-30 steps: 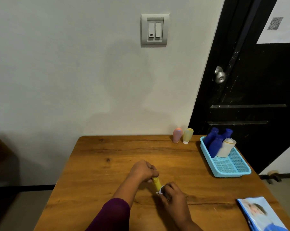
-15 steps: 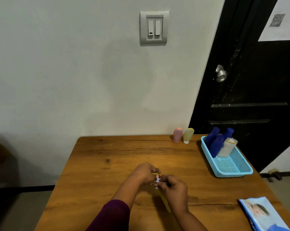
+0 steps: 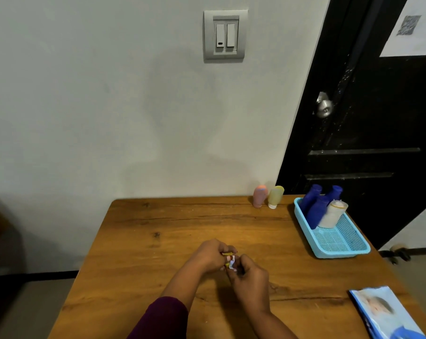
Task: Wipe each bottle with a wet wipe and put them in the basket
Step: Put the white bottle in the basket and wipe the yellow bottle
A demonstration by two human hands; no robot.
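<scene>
Item: small yellow bottle (image 3: 228,253), mostly hidden, above desk (image 3: 158,241) centre, toward the near edge. Left grip (image 3: 208,256) curls round it; right grip (image 3: 251,277) pinches wipe (image 3: 232,261) against it. Probably light, stiff plastic, slick when wet: hold mid-body. Basket (image 3: 341,253): right edge.

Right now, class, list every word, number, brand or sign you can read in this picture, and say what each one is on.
No words or numbers are legible.
QR code on the white sheet on the door: pattern only, no letters.
Wipe pack: a picture shows, lettering too blurred.
Yellow bottle gripped by left hand and right hand: too small to read.
</scene>
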